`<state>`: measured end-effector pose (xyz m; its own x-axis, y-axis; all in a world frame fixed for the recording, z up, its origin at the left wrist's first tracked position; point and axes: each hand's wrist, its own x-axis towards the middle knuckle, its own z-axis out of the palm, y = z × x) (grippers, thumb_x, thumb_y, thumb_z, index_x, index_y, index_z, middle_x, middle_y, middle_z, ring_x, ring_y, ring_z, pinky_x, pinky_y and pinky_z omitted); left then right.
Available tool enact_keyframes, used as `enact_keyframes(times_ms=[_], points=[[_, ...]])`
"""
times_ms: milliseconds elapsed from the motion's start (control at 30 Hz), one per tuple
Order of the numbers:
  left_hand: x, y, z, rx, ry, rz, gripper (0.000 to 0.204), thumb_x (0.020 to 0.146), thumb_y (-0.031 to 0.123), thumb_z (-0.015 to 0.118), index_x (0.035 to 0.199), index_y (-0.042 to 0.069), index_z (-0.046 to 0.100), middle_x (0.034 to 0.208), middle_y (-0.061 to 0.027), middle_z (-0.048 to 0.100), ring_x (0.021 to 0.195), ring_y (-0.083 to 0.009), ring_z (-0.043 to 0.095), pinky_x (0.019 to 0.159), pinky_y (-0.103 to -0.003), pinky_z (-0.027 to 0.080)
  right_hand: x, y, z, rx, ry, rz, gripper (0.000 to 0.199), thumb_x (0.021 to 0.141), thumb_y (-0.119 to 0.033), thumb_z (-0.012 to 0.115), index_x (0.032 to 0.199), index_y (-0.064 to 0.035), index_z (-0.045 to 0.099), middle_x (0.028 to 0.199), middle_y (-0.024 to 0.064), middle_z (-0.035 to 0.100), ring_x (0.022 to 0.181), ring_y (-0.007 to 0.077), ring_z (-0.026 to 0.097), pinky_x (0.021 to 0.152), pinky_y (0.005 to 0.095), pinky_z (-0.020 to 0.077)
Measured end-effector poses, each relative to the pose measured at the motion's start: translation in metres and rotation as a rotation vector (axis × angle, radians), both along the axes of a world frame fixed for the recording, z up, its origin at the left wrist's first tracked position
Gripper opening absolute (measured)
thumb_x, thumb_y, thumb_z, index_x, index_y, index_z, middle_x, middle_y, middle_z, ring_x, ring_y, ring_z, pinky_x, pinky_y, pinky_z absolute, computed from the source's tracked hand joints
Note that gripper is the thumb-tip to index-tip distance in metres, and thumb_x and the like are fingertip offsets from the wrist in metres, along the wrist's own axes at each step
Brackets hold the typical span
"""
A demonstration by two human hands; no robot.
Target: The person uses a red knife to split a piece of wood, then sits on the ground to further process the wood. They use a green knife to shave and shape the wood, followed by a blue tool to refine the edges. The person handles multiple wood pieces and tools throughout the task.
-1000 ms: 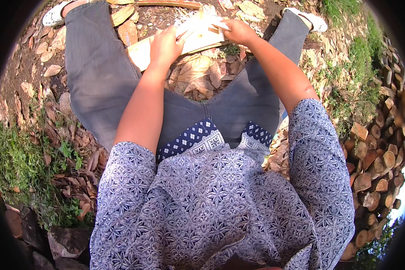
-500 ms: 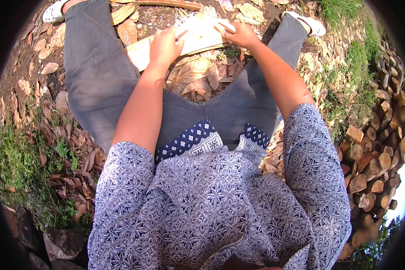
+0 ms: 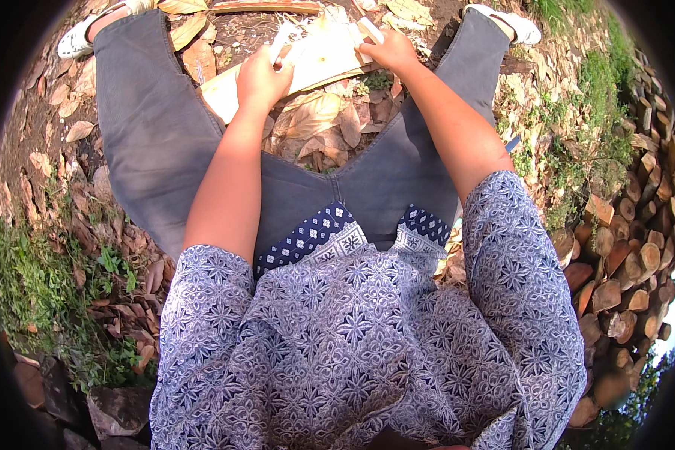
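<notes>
My left hand (image 3: 262, 79) is closed, with a short pale wooden piece (image 3: 281, 40) standing up from between thumb and fingers. My right hand (image 3: 392, 51) grips another pale, stick-like piece (image 3: 370, 30) that points up and left. Whether the two pieces join as one is lost in the glare. Beneath both hands a light-coloured wooden board (image 3: 326, 61) lies slanted across the ground between my spread legs. Thin pale shavings are heaped at its far side, washed out by sunlight.
A longer strip of wood (image 3: 266, 7) lies beyond the board. Dry brown leaves (image 3: 319, 120) cover the soil between my legs. Cut logs (image 3: 622, 262) are stacked at the right. Dark stones (image 3: 118, 409) sit at the lower left, near green weeds (image 3: 45, 277).
My left hand has shifted slightly left, and its pale piece now sticks up more clearly. The right hand has moved slightly left too, its stick tilted more upright.
</notes>
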<state>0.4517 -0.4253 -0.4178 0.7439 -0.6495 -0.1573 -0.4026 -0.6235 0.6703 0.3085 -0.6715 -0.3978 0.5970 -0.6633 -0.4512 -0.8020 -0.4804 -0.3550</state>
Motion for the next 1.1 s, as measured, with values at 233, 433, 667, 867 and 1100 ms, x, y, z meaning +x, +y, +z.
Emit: enact_keyframes(times_ms=[233,433,667,867,1100], points=[[0.000,-0.002,0.011,0.117,0.047,-0.008,0.028,0.078,0.031,0.072,0.087,0.007,0.063,0.091,-0.0127,0.070,0.094,-0.0334,0.065,0.084,-0.044,0.051,-0.003,0.001,-0.012,0.127,-0.105,-0.075,0.047,0.067,-0.048,0.077,0.100,-0.0151,0.077,0.094,0.0116,0.075,0.085,0.0243,0.073,0.081,0.0352,0.0562],[0.000,0.002,0.006,0.117,0.023,-0.006,0.035,0.077,0.035,0.074,0.091,0.006,0.062,0.093,-0.0119,0.069,0.096,-0.0333,0.064,0.087,-0.044,0.049,-0.003,0.002,-0.009,0.129,-0.112,-0.083,0.045,0.071,-0.048,0.072,0.102,-0.0149,0.077,0.091,0.0100,0.075,0.085,0.0238,0.073,0.082,0.0351,0.0559],[-0.015,-0.013,0.017,0.018,-0.326,-0.095,0.053,0.073,0.044,0.080,0.098,0.002,0.060,0.115,-0.0168,0.060,0.113,-0.0357,0.054,0.095,-0.048,0.044,-0.023,-0.007,-0.028,0.141,-0.261,-0.155,0.037,0.083,-0.039,0.068,0.097,-0.0062,0.074,0.084,0.0057,0.073,0.070,0.0150,0.067,0.070,0.0319,0.0520],[-0.037,-0.060,0.047,0.002,-0.520,-0.391,0.085,0.059,0.055,0.087,0.115,-0.001,0.056,0.135,-0.0191,0.054,0.127,-0.0352,0.048,0.105,-0.053,0.036,-0.042,0.007,-0.055,0.344,-0.413,-0.365,0.023,0.085,-0.030,0.069,0.090,-0.0086,0.074,0.077,0.0011,0.069,0.062,0.0098,0.059,0.056,0.0277,0.0452],[-0.033,-0.094,0.047,0.405,-0.059,-0.444,0.088,0.053,0.048,0.094,0.112,-0.004,0.055,0.132,-0.0241,0.054,0.127,-0.0355,0.051,0.105,-0.048,0.040,-0.043,0.014,-0.041,0.209,-0.257,-0.444,0.037,0.078,-0.037,0.067,0.101,-0.0091,0.075,0.093,0.0148,0.074,0.090,0.0308,0.071,0.083,0.0399,0.0549]])
